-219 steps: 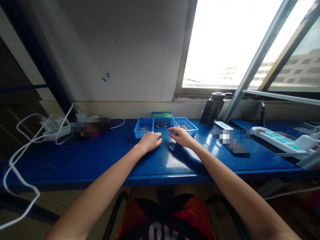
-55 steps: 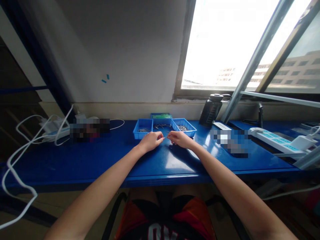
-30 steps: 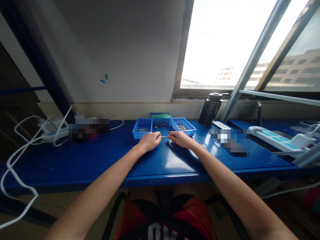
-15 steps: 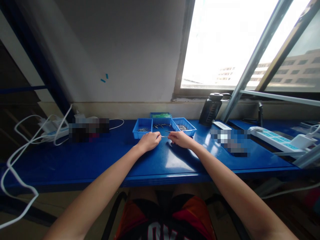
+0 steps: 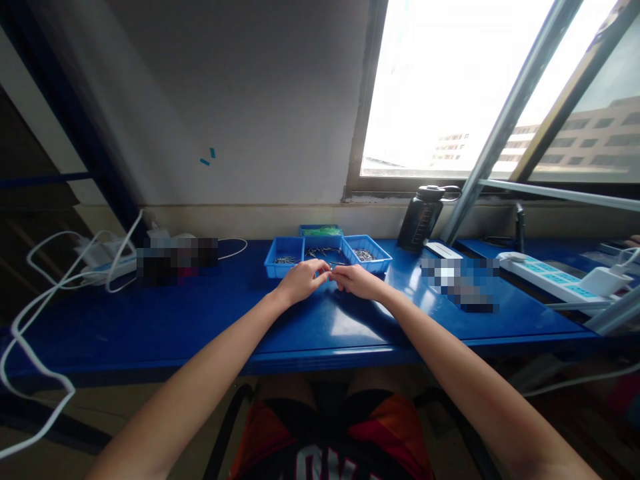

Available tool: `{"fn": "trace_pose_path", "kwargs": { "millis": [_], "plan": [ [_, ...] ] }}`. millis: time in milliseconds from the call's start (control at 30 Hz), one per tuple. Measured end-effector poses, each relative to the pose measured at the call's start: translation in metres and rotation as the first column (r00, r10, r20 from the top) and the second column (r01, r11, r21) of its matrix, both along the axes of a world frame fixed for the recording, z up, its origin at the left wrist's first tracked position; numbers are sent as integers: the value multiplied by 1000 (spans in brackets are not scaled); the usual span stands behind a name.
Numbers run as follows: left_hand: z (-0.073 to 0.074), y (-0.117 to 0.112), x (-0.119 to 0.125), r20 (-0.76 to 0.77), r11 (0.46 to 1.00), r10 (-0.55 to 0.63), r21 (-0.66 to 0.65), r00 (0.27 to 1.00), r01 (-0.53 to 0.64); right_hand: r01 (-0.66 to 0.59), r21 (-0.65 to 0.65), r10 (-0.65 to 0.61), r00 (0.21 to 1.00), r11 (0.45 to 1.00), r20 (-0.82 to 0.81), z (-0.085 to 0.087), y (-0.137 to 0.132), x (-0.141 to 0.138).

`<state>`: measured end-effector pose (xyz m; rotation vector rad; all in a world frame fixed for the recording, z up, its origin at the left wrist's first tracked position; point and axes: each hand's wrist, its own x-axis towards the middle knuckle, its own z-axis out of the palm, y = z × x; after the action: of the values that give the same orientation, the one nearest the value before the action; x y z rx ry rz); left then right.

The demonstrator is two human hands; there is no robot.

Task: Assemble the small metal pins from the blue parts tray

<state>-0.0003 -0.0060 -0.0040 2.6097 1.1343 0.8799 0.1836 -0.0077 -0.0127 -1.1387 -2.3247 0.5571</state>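
Hard to identify the small metal piece (image 5: 331, 268) pinched between left hand (image 5: 300, 281) and right hand (image 5: 360, 281), mostly covered. Impossible to tell apart the tiny metal parts (image 5: 364, 255) in the right blue bin (image 5: 381, 265), or to see the near side of the middle blue bin (image 5: 334, 243), behind the hands. Unable to see all the lettered garment (image 5: 335, 433), cut by the bottom edge.

round the middle bin (image 5: 330, 243): tray (image 5: 310, 227) at twelve o'clock, right bin (image 5: 383, 259) at three, right hand (image 5: 355, 280) at five, left hand (image 5: 301, 280) at seven, left bin (image 5: 276, 270) at nine. parts (image 5: 365, 255) lie in all three bins.
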Motion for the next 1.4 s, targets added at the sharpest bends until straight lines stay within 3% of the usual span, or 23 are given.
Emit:
{"fn": "trace_pose_path", "kwargs": {
  "millis": [333, 533, 800, 1400],
  "plan": [
    [0, 0, 1, -5, 1000, -3, -23, 1000, 3, -14, -44, 12, 999, 999, -34, -1, -1, -4],
    [0, -2, -1, -123, 995, 81, -43, 989, -87, 52, -22, -53, 998, 998, -39, 5, -1, 1],
    [3, -3, -3, -199, 997, 74, -21, 977, -80, 77, -33, -78, 996, 996, -38, 2, 3, 4],
    [3, -1, -5, -218, 988, 136, -36, 966, -147, 137, 72, -140, 990, 988, 36, -2, 10, 10]
  ]
}}
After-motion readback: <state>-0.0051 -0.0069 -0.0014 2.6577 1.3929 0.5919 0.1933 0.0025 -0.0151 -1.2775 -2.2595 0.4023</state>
